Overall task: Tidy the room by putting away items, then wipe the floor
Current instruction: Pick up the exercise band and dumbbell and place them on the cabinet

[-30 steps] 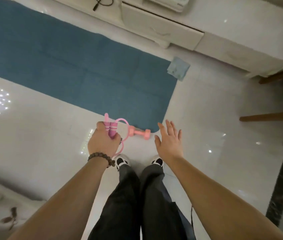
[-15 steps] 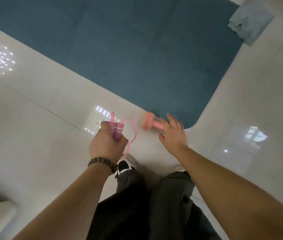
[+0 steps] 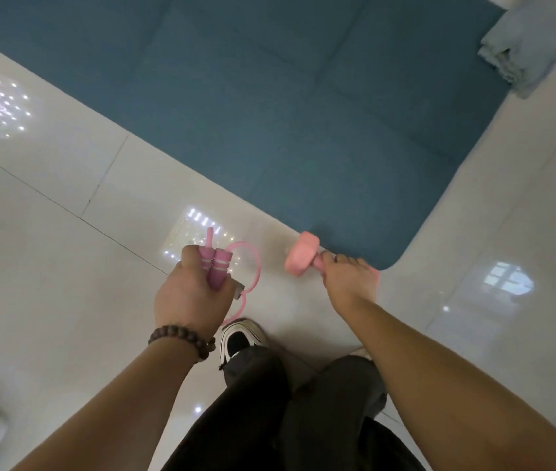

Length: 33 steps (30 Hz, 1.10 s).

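A: What does your left hand (image 3: 189,294) hold?

B: Your fingers are curled round both pink handles of the rope (image 3: 217,268); its cord loops out to the right of the fist, above your shoe (image 3: 239,339). A bead bracelet (image 3: 181,339) sits on that wrist.

A: And your right hand (image 3: 349,282)?

B: It grips the bar of the pink dumbbell (image 3: 302,254), whose left head shows clear of your fingers. The dumbbell lies at the rounded corner of the blue mat (image 3: 303,113), over the white floor (image 3: 48,266).

A: Far right?

B: A folded pale cloth (image 3: 524,45) lies beside the mat's far corner.
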### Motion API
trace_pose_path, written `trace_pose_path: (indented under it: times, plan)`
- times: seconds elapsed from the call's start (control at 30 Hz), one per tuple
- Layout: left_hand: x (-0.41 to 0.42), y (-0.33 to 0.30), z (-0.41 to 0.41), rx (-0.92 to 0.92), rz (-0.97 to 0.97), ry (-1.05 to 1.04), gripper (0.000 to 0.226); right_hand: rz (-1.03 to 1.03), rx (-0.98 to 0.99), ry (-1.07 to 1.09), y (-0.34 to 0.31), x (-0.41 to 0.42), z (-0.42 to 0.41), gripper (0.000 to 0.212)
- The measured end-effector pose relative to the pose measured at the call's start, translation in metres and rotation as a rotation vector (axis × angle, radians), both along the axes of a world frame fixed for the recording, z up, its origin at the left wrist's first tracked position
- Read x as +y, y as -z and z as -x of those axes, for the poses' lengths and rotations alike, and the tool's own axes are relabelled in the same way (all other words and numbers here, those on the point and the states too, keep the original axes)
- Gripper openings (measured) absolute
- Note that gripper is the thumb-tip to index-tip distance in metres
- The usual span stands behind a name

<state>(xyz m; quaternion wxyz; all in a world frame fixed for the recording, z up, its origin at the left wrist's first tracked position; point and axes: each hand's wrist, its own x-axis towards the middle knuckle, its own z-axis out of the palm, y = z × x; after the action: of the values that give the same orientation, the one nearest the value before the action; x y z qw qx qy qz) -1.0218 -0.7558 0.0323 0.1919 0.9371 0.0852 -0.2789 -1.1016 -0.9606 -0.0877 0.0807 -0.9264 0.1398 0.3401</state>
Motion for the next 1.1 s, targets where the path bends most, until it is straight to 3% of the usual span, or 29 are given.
trace_pose_path:
  times: [0.17, 0.5, 0.63, 0.83, 1.1]
  plan:
    - [-0.002, -0.072, -0.002, -0.038, 0.014, 0.011, 0.028, -0.038, -0.102, 0.090, -0.094, -0.008, 0.004, 0.028]
    - [-0.032, -0.351, -0.030, -0.125, 0.117, 0.120, 0.027, -0.054, -0.245, 0.238, -0.421, -0.041, -0.019, 0.027]
    - [-0.045, -0.432, -0.038, -0.147, 0.132, 0.145, 0.032, 0.012, -0.282, 0.269, -0.518, -0.049, -0.009, 0.025]
    - [-0.081, -0.505, -0.037, -0.245, 0.177, 0.277, 0.027, 0.102, -0.301, 0.373, -0.600, -0.065, 0.019, 0.025]
    - [-0.158, -0.533, -0.003, -0.240, 0.231, 0.532, 0.023, 0.126, -0.338, 0.721, -0.645, -0.111, 0.101, 0.023]
